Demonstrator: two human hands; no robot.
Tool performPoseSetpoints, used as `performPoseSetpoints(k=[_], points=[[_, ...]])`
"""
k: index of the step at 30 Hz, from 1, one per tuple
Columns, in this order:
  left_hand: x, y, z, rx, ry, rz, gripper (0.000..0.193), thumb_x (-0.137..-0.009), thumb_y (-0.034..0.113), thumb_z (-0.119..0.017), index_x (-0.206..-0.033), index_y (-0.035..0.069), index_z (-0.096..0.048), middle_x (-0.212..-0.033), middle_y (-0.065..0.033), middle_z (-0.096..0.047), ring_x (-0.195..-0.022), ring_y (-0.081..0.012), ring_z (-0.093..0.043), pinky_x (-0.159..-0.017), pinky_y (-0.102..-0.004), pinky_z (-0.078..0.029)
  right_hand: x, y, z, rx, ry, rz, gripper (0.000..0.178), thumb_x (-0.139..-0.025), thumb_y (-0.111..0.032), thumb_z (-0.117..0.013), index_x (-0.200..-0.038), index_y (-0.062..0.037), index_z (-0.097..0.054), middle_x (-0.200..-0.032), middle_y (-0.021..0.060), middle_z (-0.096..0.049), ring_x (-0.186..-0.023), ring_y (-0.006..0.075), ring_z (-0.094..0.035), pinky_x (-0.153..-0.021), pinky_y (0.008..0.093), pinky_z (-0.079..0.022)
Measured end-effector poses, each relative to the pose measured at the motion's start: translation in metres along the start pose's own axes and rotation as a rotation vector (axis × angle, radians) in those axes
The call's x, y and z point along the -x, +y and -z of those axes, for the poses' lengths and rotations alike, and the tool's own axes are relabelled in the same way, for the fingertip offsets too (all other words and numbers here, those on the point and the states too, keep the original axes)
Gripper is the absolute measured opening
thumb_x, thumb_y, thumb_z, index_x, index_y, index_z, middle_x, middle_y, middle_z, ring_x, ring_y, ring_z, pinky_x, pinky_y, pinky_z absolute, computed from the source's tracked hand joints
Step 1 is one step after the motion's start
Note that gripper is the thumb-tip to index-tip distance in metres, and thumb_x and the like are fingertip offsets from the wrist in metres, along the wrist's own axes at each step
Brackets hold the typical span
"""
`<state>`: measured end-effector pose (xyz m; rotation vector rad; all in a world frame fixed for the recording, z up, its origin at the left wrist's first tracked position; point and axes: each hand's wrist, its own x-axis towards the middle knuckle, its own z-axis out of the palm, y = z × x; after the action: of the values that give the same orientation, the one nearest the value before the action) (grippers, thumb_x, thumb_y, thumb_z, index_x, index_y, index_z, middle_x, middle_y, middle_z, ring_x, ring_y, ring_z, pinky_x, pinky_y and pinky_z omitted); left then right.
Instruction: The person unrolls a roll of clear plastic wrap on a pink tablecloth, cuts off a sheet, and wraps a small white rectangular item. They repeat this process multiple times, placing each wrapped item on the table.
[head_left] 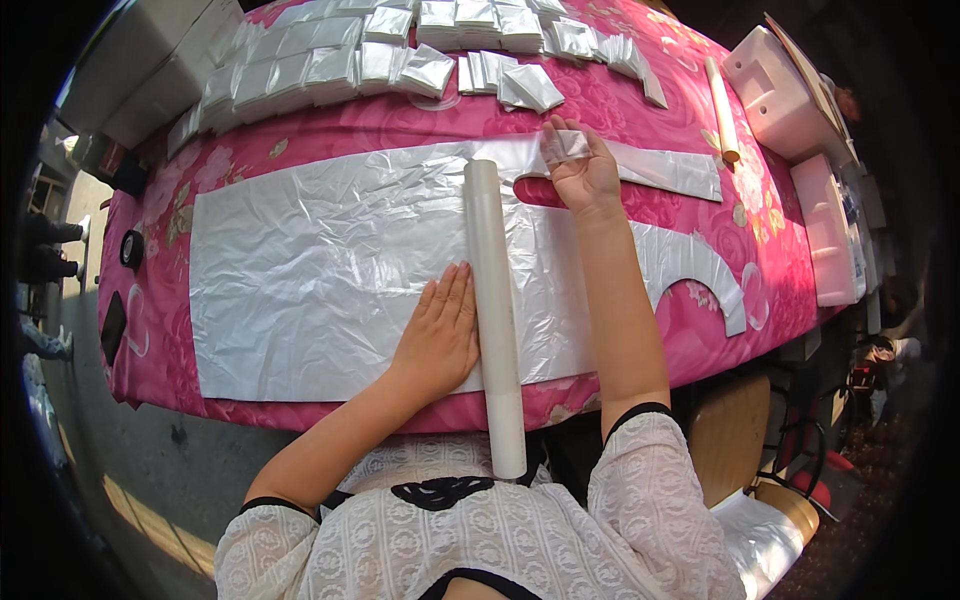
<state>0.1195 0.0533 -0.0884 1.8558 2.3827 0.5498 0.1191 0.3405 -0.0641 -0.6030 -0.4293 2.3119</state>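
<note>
A thin white plastic sheet, cut like a disposable apron (320, 270), lies spread and wrinkled, with curved cut-outs and strap-like ends at its right. Across it rests a long pale tube (490, 290), its near end jutting past the table edge toward my body. My left hand (440, 325) lies flat on the sheet, fingers together and stretched out, beside the tube's left side. My right hand (580, 170) is turned palm up over the sheet's far edge, right of the tube's far end. It holds a small piece of clear plastic film (568, 146) across its fingers.
Stacks of folded white plastic packets (330, 65) line the table's far side. A wooden rod (722, 110) and foam boxes (780, 85) are at the right. A black tape roll (131, 248) and a dark phone-like object (113, 325) lie left on the pink floral tablecloth (270, 150).
</note>
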Motion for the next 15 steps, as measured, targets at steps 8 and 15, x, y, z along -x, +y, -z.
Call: performPoseSetpoints(k=[8,15], points=[[0.001,0.001,-0.003,0.054,0.054,0.000,0.056,-0.085,0.016,-0.042,-0.133,-0.011,-0.029,-0.140,-0.0260,-0.028,-0.133,-0.0356,-0.023,-0.109,-0.0447,-0.017,0.060,-0.063,-0.092,0.277,-0.407,0.487,0.033,-0.095,-0.025,-0.035,-0.115,-0.0012,-0.048,-0.116,0.0147,-0.056,-0.107,0.0259,-0.054,-0.090,0.0369,-0.045],[0.002,-0.003,-0.007,0.204,0.189,-0.005,0.056,-0.086,0.022,-0.043,-0.129,-0.013,-0.033,-0.139,-0.0279,-0.030,-0.130,-0.0377,-0.030,-0.107,-0.0469,-0.021,0.131,0.185,-0.153,1.390,-0.794,0.387,0.038,-0.093,-0.024,-0.043,-0.122,0.0006,-0.049,-0.110,0.0175,-0.060,-0.112,0.0327,-0.051,-0.097,0.0386,-0.036]])
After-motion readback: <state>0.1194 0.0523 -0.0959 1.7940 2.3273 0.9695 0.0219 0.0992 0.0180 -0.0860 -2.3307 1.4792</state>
